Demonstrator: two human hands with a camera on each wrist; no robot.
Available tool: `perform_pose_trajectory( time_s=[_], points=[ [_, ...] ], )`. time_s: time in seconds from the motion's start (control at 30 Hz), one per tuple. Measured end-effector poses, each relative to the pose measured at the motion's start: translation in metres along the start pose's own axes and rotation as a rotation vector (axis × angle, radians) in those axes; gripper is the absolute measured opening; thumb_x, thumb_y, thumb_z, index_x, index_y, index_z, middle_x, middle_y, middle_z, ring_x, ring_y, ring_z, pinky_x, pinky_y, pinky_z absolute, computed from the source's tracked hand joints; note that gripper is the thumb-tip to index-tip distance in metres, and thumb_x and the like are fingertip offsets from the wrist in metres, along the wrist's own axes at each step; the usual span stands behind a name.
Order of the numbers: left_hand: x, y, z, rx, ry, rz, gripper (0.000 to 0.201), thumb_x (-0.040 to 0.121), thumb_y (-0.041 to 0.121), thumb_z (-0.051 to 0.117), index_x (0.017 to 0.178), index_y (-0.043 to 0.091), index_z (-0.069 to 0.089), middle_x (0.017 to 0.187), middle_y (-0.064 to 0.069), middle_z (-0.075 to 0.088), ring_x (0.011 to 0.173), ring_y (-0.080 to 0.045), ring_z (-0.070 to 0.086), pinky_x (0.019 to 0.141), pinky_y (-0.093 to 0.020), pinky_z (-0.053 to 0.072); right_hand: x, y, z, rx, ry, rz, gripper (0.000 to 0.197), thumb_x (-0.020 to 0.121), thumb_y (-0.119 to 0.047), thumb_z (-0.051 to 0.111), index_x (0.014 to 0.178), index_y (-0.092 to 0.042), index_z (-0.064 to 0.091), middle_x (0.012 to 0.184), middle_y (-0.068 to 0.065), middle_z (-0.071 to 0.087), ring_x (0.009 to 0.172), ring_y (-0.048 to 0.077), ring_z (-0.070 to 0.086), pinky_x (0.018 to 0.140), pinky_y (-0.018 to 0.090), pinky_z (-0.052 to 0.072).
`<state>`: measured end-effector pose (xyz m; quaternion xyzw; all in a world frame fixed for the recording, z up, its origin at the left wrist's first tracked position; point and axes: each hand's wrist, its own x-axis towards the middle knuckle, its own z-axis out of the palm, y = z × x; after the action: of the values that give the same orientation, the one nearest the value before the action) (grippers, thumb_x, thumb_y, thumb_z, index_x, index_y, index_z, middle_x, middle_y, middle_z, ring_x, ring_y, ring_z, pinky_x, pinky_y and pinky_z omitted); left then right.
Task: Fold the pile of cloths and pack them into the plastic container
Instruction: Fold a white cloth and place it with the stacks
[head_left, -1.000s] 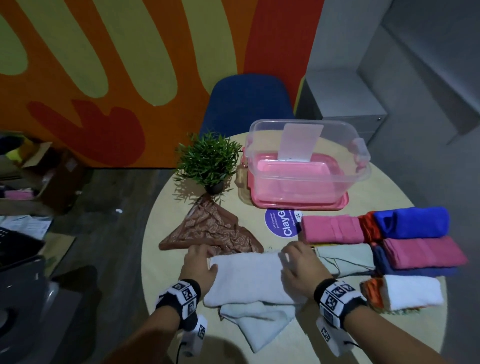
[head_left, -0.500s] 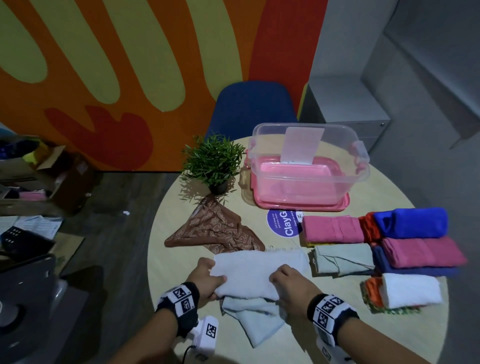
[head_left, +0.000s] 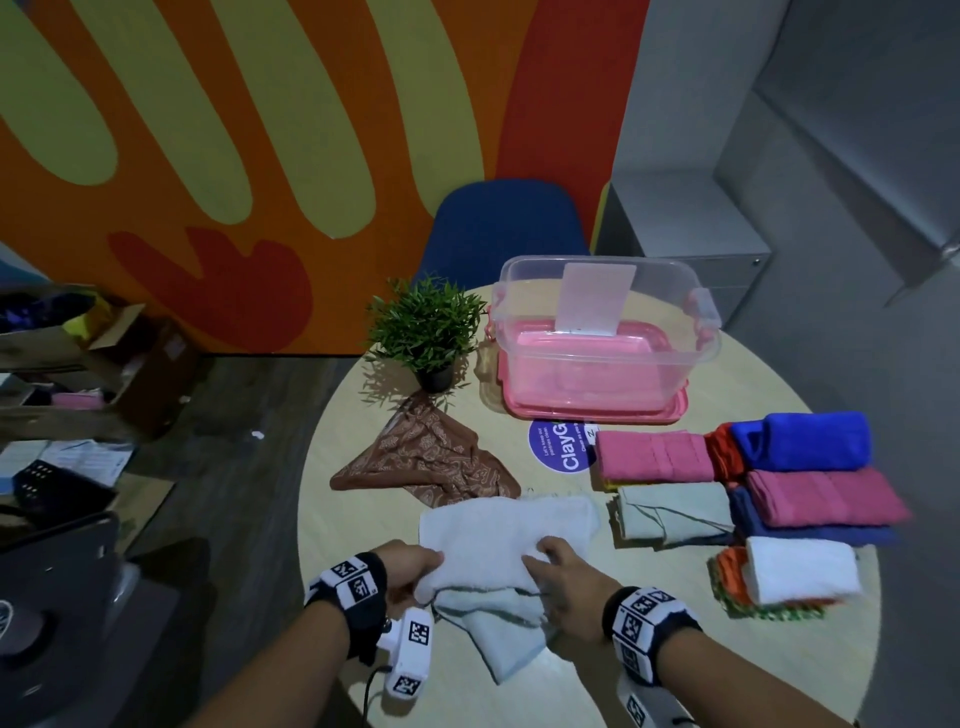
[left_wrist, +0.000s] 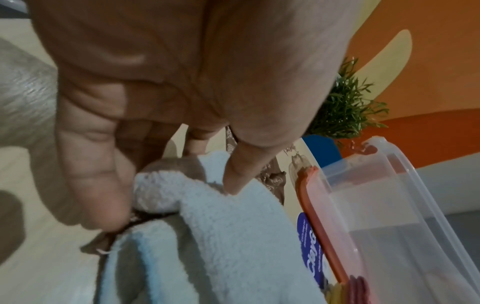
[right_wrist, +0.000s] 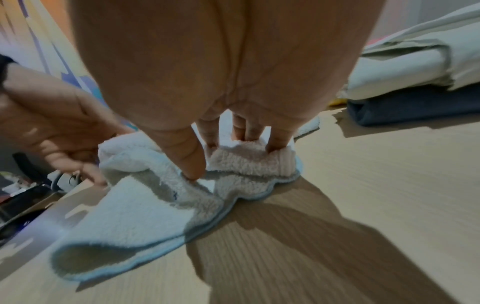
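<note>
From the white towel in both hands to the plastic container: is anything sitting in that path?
Nothing blocks it. The container is open-topped; between it and the white towel lies only a flat purple sticker. The brown cloth lies left of that path.

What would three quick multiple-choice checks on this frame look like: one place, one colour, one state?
1. Where is the potted plant?
A. left of the plastic container
B. inside the container
C. on the folded stack

2. What colour is the chair behind the table?
A. green
B. blue
C. white

3. What holds the white towel?
A. nothing
B. the left hand alone
C. both it and the right hand

Answers: 1 A, the head view shows the pot on the table beside the container's left wall. 2 B, its back rises blue past the far table edge. 3 C, each wrist view shows thumb and fingers pinching the towel's near edge.
</note>
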<state>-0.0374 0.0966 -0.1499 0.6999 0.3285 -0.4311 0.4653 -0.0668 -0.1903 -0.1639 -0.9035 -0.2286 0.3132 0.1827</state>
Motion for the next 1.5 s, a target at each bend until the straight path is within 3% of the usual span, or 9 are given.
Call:
perform_pose_trajectory(
  time_s=[0.2, 0.33, 0.63, 0.73, 0.97, 1.1, 1.23, 1.37, 1.5],
  points=[
    [-0.035, 0.036, -0.012, 0.029, 0.343, 0.296, 0.026, 0.087, 0.01, 0.06, 0.11, -0.002, 0.057, 0.097, -0.02, 0.067, 0.076, -0.032, 0.066, 0.069, -0.041, 0.056, 0.042, -0.024, -0.012, 0.042, -0.051, 0.086, 0.098, 0.075, -0.025, 0.074, 0.155, -0.024, 0.017, 0.16, 0.0, 0.005, 0.144, 0.036, 0.03, 0.115, 0.04, 0.036],
    [-0.071, 0.07, -0.022, 0.266, 0.576, 0.57, 0.032, 0.089, 0.006, 0.052, 0.119, 0.009, 0.06, 0.114, -0.018, 0.063, 0.104, -0.035, 0.06, 0.082, -0.03, 0.043, 0.04, -0.054, -0.047, 0.086, 0.058, 0.035, 0.041, 0.09, -0.02, 0.062, 0.127, -0.007, 0.05, 0.138, 0.013, 0.042, 0.125, 0.035, 0.048, 0.106, 0.042, 0.042],
    [-0.181, 0.119, 0.01, 0.359, 0.202, 1.288, 0.034, 0.073, -0.001, 0.059, 0.091, 0.027, 0.063, 0.105, 0.004, 0.059, 0.102, -0.01, 0.057, 0.088, -0.027, 0.046, -0.023, -0.059, -0.155, 0.66, 0.544, -0.171, 0.122, 0.067, -0.023, 0.089, 0.156, -0.03, 0.005, 0.16, -0.006, 0.016, 0.145, 0.012, 0.025, 0.119, 0.037, 0.027],
    [-0.205, 0.121, 0.018, 0.272, 0.005, 1.313, 0.044, 0.071, -0.008, 0.056, 0.102, 0.024, 0.06, 0.106, 0.008, 0.061, 0.099, -0.012, 0.06, 0.084, -0.028, 0.048, -0.045, -0.058, -0.179, 0.788, 0.427, -0.25, 0.126, 0.065, -0.011, 0.089, 0.156, -0.032, 0.003, 0.153, -0.002, 0.029, 0.144, 0.009, 0.028, 0.115, 0.035, 0.03],
    [-0.197, 0.117, 0.03, 0.052, -0.113, 1.233, 0.057, 0.08, -0.026, 0.048, 0.12, 0.014, 0.052, 0.115, -0.004, 0.057, 0.09, -0.018, 0.065, 0.08, -0.03, 0.054, -0.067, -0.04, -0.167, 1.075, 0.374, -0.228, 0.052, 0.072, 0.001, 0.081, 0.117, -0.021, 0.067, 0.094, 0.014, 0.06, 0.085, 0.022, 0.06, 0.076, 0.027, 0.055],
    [-0.181, 0.118, 0.04, -0.052, -0.114, 1.195, 0.056, 0.079, -0.029, 0.047, 0.115, 0.014, 0.054, 0.11, -0.007, 0.054, 0.089, -0.012, 0.064, 0.081, -0.03, 0.056, -0.068, -0.028, -0.153, 0.87, 0.346, -0.11, 0.087, 0.061, -0.04, 0.092, 0.136, -0.052, 0.049, 0.131, -0.001, 0.06, 0.119, 0.019, 0.059, 0.106, 0.047, 0.048],
    [-0.188, 0.133, 0.051, -0.057, -0.152, 1.283, 0.048, 0.081, -0.025, 0.052, 0.113, 0.01, 0.055, 0.113, -0.014, 0.058, 0.097, -0.019, 0.063, 0.09, -0.034, 0.053, -0.076, -0.041, -0.171, 0.787, 0.393, -0.205, 0.069, 0.075, -0.01, 0.084, 0.133, -0.033, 0.054, 0.147, -0.011, 0.043, 0.127, -0.006, 0.047, 0.109, 0.022, 0.041],
    [-0.202, 0.146, 0.055, -0.089, -0.204, 1.357, 0.045, 0.075, -0.015, 0.056, 0.111, 0.012, 0.056, 0.112, -0.007, 0.059, 0.1, -0.018, 0.061, 0.088, -0.028, 0.052, -0.092, -0.046, -0.192, 0.771, 0.563, -0.205, 0.03, 0.071, -0.011, 0.079, 0.094, -0.02, 0.062, 0.108, 0.001, 0.068, 0.093, 0.016, 0.064, 0.084, 0.052, 0.054],
    [-0.192, 0.129, 0.06, -0.112, -0.25, 1.284, 0.042, 0.074, -0.014, 0.06, 0.109, 0.009, 0.056, 0.107, -0.006, 0.061, 0.092, -0.017, 0.061, 0.079, -0.025, 0.054, -0.106, -0.034, -0.171, 0.805, 0.566, -0.196, 0.029, 0.076, -0.003, 0.077, 0.09, -0.019, 0.058, 0.08, -0.011, 0.063, 0.073, 0.011, 0.058, 0.066, 0.035, 0.051]
  ],
)
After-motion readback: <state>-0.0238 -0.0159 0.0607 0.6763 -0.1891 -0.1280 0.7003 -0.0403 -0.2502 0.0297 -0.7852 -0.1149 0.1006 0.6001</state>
